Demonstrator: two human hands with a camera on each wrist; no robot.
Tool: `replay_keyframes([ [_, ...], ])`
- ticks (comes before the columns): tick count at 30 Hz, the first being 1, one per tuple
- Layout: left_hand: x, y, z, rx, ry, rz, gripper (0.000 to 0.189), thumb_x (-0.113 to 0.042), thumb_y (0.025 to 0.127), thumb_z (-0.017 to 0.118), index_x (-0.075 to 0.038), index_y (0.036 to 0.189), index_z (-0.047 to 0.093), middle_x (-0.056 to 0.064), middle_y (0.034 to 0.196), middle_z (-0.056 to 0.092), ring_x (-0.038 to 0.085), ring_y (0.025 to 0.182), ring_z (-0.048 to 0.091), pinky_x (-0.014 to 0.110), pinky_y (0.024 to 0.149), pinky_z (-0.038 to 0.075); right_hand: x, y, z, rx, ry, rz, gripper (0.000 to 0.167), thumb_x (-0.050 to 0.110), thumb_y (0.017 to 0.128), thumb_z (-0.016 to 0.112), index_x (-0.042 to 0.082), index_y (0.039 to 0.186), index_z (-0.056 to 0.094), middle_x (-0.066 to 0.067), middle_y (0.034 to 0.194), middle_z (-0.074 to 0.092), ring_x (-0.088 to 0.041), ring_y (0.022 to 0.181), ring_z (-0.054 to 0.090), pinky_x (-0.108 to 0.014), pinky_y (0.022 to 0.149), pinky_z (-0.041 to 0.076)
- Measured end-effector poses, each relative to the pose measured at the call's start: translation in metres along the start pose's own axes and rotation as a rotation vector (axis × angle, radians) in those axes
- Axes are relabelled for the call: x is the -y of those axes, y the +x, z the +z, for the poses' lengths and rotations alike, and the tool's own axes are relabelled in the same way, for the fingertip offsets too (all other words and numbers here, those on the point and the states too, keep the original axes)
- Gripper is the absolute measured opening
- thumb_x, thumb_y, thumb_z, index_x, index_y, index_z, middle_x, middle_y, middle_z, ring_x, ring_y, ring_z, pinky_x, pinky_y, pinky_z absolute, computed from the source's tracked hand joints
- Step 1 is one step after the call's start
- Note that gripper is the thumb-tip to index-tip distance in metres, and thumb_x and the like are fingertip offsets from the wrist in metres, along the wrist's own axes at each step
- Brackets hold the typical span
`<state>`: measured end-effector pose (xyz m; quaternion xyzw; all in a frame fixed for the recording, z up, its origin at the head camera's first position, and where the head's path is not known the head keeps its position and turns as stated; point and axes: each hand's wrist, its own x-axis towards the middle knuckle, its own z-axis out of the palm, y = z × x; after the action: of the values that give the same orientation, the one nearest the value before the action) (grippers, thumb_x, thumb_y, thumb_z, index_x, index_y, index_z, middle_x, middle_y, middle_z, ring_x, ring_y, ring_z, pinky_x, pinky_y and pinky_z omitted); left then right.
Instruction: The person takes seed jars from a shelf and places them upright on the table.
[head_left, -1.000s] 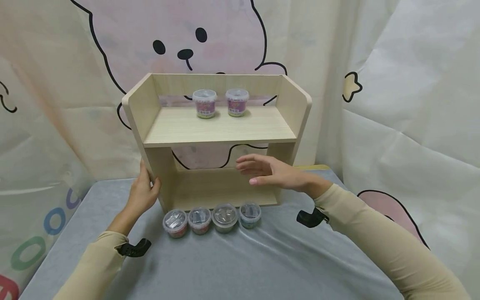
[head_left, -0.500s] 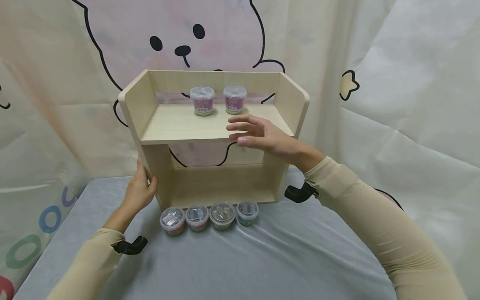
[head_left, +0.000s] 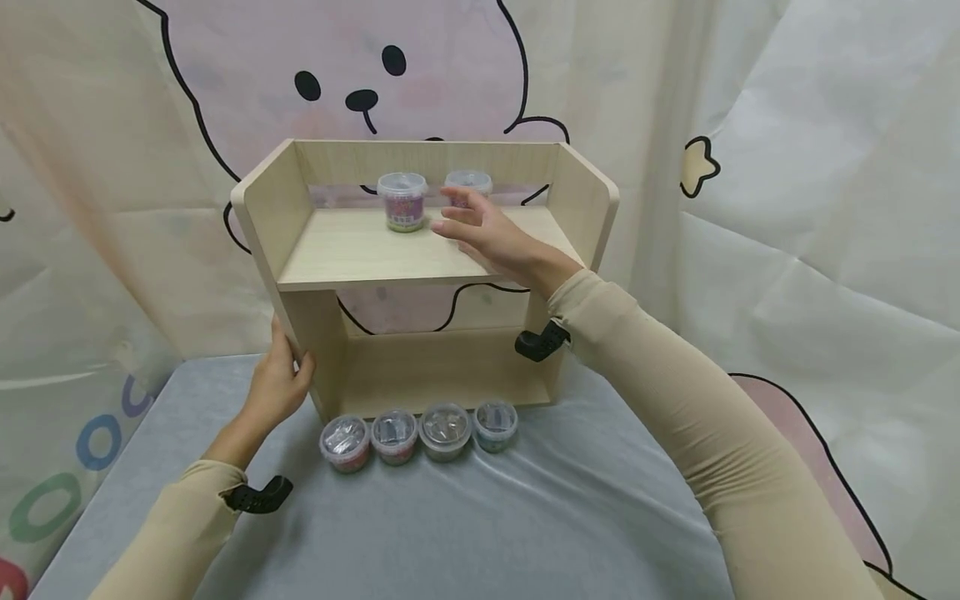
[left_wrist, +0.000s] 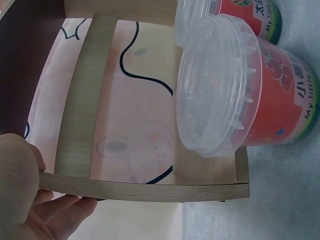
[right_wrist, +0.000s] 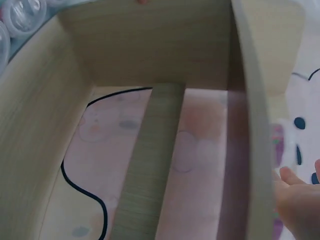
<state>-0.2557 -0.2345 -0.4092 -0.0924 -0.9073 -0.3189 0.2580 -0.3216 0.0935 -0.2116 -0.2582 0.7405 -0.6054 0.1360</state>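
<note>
A small two-tier wooden shelf [head_left: 345, 254] stands on the table in the head view. My left hand [head_left: 276, 385] grips the edge of its left side panel; in the left wrist view the fingers [left_wrist: 65, 212] lie along the panel's outer face. Over the upper tier, my right hand [head_left: 498, 237] reaches with loosely spread fingers toward a lidded plastic tub [head_left: 469, 180], covering its lower part. Whether the fingertips touch that tub I cannot tell. Left of it, another purple-labelled tub [head_left: 405, 204] sits upright on the same tier.
Several clear-lidded tubs stand in a row before the shelf, from a red-labelled tub [head_left: 345, 443] at left to a tub [head_left: 495, 425] at right. A grey-blue cloth [head_left: 450, 533] covers the table. Behind hangs a printed curtain [head_left: 637, 100].
My right hand has risen from before the lower tier to the upper tier's right tub. The left hand keeps its grip on the side panel. The head view has shifted slightly.
</note>
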Motion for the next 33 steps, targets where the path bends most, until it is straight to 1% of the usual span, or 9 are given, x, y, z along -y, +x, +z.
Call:
replay_keyframes([
  [4, 0.0, -0.002, 0.0, -0.006, -0.001, 0.012, 0.078, -0.004, 0.094, 0.056, -0.007, 0.158, 0.011, 0.023, 0.081, 0.062, 0.03, 0.061, 0.053, 0.045, 0.056, 0.04, -0.006, 0.013, 0.004, -0.021, -0.027, 0.032, 0.077, 0.024, 0.099, 0.06, 0.022, 0.162, 0.015, -0.013, 0.17, 0.013, -0.027, 0.159, 0.014, -0.042, 0.129, 0.016],
  [9, 0.0, -0.002, 0.001, -0.017, -0.011, 0.022, 0.079, -0.003, 0.094, 0.056, -0.01, 0.159, 0.011, 0.027, 0.087, 0.065, 0.037, 0.067, 0.059, 0.054, 0.061, 0.045, -0.006, 0.025, 0.009, -0.071, -0.071, 0.067, 0.083, 0.033, 0.097, 0.065, 0.024, 0.162, 0.014, -0.012, 0.171, 0.01, -0.025, 0.16, 0.013, -0.04, 0.129, 0.018],
  [12, 0.001, -0.003, 0.001, -0.015, -0.008, 0.011, 0.079, -0.003, 0.094, 0.055, -0.01, 0.158, 0.01, 0.026, 0.084, 0.064, 0.037, 0.066, 0.058, 0.054, 0.061, 0.044, -0.007, 0.035, 0.013, -0.089, -0.028, 0.089, 0.084, 0.035, 0.096, 0.067, 0.028, 0.162, 0.015, -0.011, 0.17, 0.011, -0.022, 0.159, 0.013, -0.038, 0.129, 0.018],
  [14, 0.001, -0.004, 0.002, -0.017, -0.005, 0.006, 0.078, -0.003, 0.094, 0.055, -0.008, 0.157, 0.011, 0.026, 0.084, 0.064, 0.037, 0.067, 0.058, 0.054, 0.061, 0.045, -0.008, 0.042, 0.016, -0.102, 0.033, 0.097, 0.082, 0.033, 0.097, 0.066, 0.028, 0.161, 0.015, -0.011, 0.17, 0.012, -0.021, 0.159, 0.013, -0.037, 0.129, 0.016],
  [18, 0.001, -0.004, 0.002, -0.015, -0.005, -0.004, 0.076, -0.003, 0.094, 0.055, -0.008, 0.157, 0.012, 0.026, 0.085, 0.064, 0.037, 0.066, 0.058, 0.053, 0.06, 0.044, -0.01, 0.057, 0.021, -0.155, 0.111, 0.085, 0.082, 0.03, 0.097, 0.067, 0.027, 0.161, 0.016, -0.011, 0.169, 0.014, -0.022, 0.159, 0.017, -0.037, 0.129, 0.018],
  [22, 0.0, 0.0, -0.001, -0.027, -0.013, -0.001, 0.075, -0.003, 0.095, 0.054, -0.008, 0.157, 0.011, 0.031, 0.09, 0.065, 0.04, 0.069, 0.059, 0.057, 0.063, 0.045, -0.004, 0.068, 0.023, -0.2, 0.088, 0.062, 0.084, 0.03, 0.096, 0.068, 0.027, 0.161, 0.015, -0.01, 0.17, 0.013, -0.021, 0.159, 0.016, -0.036, 0.128, 0.021],
  [25, 0.0, 0.002, -0.002, -0.035, 0.001, 0.001, 0.073, -0.003, 0.095, 0.054, -0.006, 0.156, 0.013, 0.026, 0.082, 0.062, 0.036, 0.064, 0.055, 0.05, 0.059, 0.043, -0.002, 0.073, 0.023, -0.217, 0.056, 0.071, 0.085, 0.03, 0.096, 0.069, 0.028, 0.162, 0.015, -0.007, 0.171, 0.014, -0.018, 0.159, 0.015, -0.034, 0.127, 0.022],
  [28, -0.001, 0.001, -0.001, -0.03, 0.017, 0.004, 0.071, -0.003, 0.095, 0.055, -0.002, 0.154, 0.015, 0.017, 0.073, 0.057, 0.029, 0.059, 0.049, 0.042, 0.056, 0.038, -0.002, 0.076, 0.024, -0.235, 0.026, 0.096, 0.086, 0.03, 0.096, 0.069, 0.028, 0.162, 0.014, -0.007, 0.168, 0.025, -0.017, 0.156, 0.024, -0.033, 0.125, 0.027],
  [33, -0.003, -0.001, 0.001, -0.022, 0.011, -0.005, 0.065, -0.005, 0.096, 0.055, -0.001, 0.15, 0.019, 0.017, 0.075, 0.059, 0.03, 0.061, 0.052, 0.046, 0.058, 0.04, -0.004, 0.077, 0.027, -0.267, -0.015, 0.137, 0.084, 0.036, 0.096, 0.067, 0.028, 0.162, 0.016, -0.005, 0.165, 0.032, -0.017, 0.153, 0.032, -0.034, 0.123, 0.031],
])
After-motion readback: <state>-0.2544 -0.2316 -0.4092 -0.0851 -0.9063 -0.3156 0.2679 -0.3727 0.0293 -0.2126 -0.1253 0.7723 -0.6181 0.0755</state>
